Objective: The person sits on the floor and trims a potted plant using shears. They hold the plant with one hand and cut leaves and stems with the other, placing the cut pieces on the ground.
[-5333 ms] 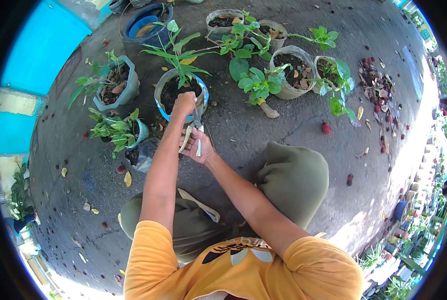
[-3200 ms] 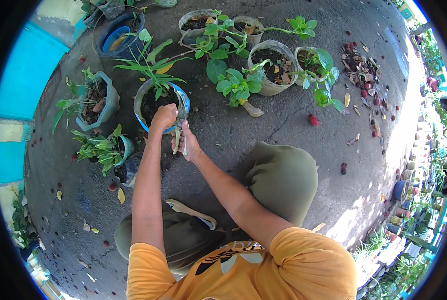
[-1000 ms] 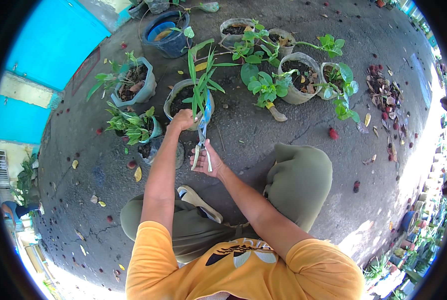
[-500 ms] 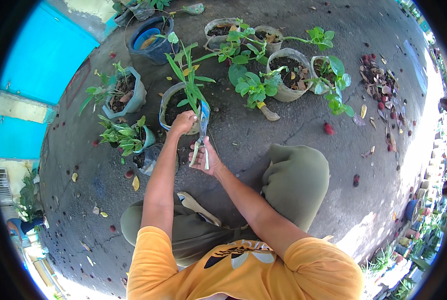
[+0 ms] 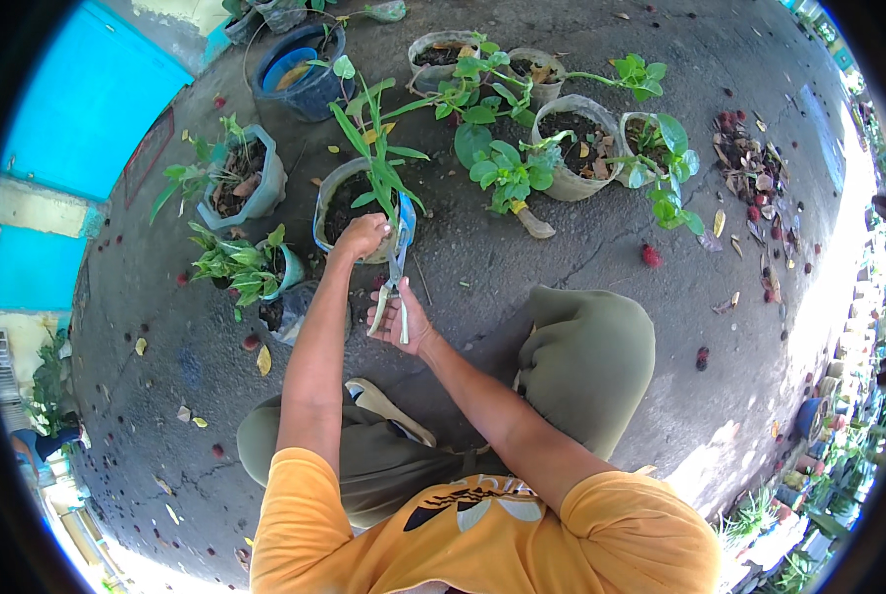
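Observation:
My left hand [image 5: 365,236] is closed at the front right rim of a pot with blue edging [image 5: 328,195]; what its fingers grip is too small to make out. Long narrow leaves of an upright plant [image 5: 383,170] rise above that hand. Beside it, my right hand [image 5: 403,319] holds metal shears with pale handles [image 5: 397,287], their blades pointing up at the blue edge by my left fingers. Below and left of my wrists are a leafy plant in a light blue pot [image 5: 250,267] and a dark soil-filled bag [image 5: 279,317], partly behind my left forearm.
More potted plants stand ahead: a pale blue pot [image 5: 264,198] and dark blue tub [image 5: 299,99] at left, whitish pots [image 5: 572,173] at right. A litter pile [image 5: 750,173] lies on dark pavement [image 5: 710,297]. My knees [image 5: 591,366] are below. Turquoise panels [image 5: 81,99] edge the left.
Since the earliest frame, the narrow-leaved plant has shifted lower and right toward my left hand, and my right hand with the shears has moved slightly down. The last second shows little movement.

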